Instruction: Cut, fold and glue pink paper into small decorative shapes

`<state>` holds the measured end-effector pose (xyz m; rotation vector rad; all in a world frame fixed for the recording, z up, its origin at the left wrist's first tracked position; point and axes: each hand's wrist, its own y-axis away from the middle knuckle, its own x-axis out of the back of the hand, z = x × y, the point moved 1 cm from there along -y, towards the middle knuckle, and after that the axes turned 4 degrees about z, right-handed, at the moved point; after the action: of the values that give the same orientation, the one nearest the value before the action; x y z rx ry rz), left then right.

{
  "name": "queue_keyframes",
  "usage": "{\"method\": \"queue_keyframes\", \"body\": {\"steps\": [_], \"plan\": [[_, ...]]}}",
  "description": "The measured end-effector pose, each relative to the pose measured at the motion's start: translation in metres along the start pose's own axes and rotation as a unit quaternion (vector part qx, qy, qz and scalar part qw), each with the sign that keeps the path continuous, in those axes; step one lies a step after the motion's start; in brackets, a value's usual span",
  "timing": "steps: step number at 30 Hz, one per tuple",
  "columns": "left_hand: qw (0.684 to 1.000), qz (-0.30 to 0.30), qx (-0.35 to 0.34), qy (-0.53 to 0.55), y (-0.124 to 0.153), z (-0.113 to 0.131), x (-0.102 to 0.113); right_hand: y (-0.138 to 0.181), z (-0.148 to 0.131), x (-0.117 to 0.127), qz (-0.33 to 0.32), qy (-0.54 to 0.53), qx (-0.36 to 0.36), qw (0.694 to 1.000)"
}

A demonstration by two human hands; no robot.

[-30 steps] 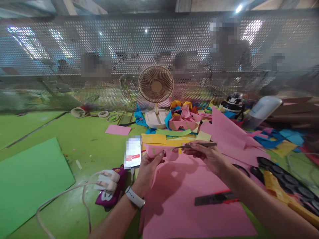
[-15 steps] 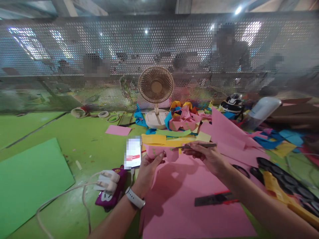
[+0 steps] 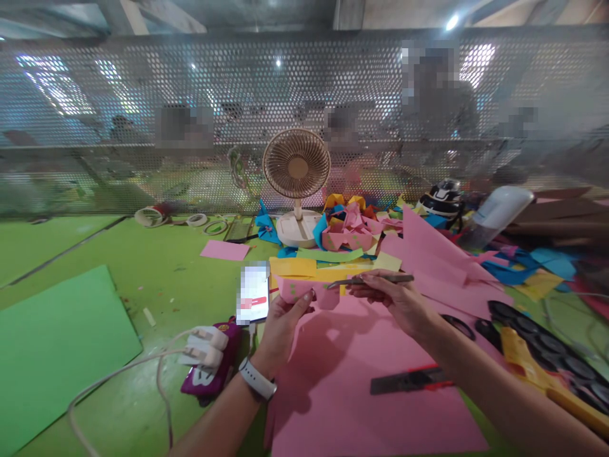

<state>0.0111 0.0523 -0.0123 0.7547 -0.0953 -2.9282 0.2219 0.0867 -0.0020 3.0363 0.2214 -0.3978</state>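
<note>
My left hand (image 3: 291, 312), with a white band on the wrist, pinches a small piece of pink paper (image 3: 328, 299) marked with green dots. In my right hand (image 3: 387, 295) is a pair of dark metal tweezers (image 3: 347, 281), held nearly level. Their bent tip is over the paper's upper right part; whether it touches, or grips anything, I cannot tell. Large pink sheets (image 3: 380, 419) lie under both hands, with a black and red utility knife (image 3: 404, 381) on top. Yellow paper strips (image 3: 292, 266) are just beyond the pink piece.
Left of my hands are a lit phone (image 3: 253, 295), a purple pouch (image 3: 209, 379), white charger plugs (image 3: 207, 348) and a green sheet (image 3: 71, 349). Behind stand a fan (image 3: 297, 168) and paper scraps (image 3: 352, 228). A yellow glue gun (image 3: 528, 365) and black tray (image 3: 547, 339) are at right.
The tweezers' tip has shifted slightly left and down over the pink paper. My left hand has hardly moved and still pinches the paper.
</note>
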Motion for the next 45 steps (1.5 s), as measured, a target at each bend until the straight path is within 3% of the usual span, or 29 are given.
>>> {"method": "queue_keyframes", "body": {"steps": [5, 8, 11, 14, 17, 28, 45], "plan": [[1.000, 0.003, -0.005, -0.003, 0.000, 0.000, 0.001, -0.002, -0.006, 0.005, 0.027, -0.018, 0.030, 0.999], [1.000, -0.011, 0.006, -0.019, 0.000, -0.003, 0.002, -0.001, -0.014, 0.006, 0.050, 0.010, 0.093, 0.994], [0.997, -0.053, 0.018, -0.057, 0.000, -0.007, 0.002, 0.004, -0.019, -0.002, 0.005, 0.102, 0.134, 0.986], [0.991, -0.094, 0.022, -0.091, 0.001, -0.011, 0.001, 0.011, -0.018, -0.012, -0.071, 0.154, 0.101, 0.980], [0.990, -0.105, 0.023, -0.094, 0.001, -0.011, 0.000, 0.013, -0.013, -0.015, -0.096, 0.160, 0.078, 0.979], [0.989, -0.095, 0.030, -0.105, 0.002, -0.011, 0.000, 0.011, -0.003, -0.015, -0.091, 0.106, 0.044, 0.989], [0.990, -0.099, 0.027, -0.100, 0.003, -0.010, -0.002, 0.012, -0.001, -0.014, -0.095, 0.120, 0.045, 0.987]]}}
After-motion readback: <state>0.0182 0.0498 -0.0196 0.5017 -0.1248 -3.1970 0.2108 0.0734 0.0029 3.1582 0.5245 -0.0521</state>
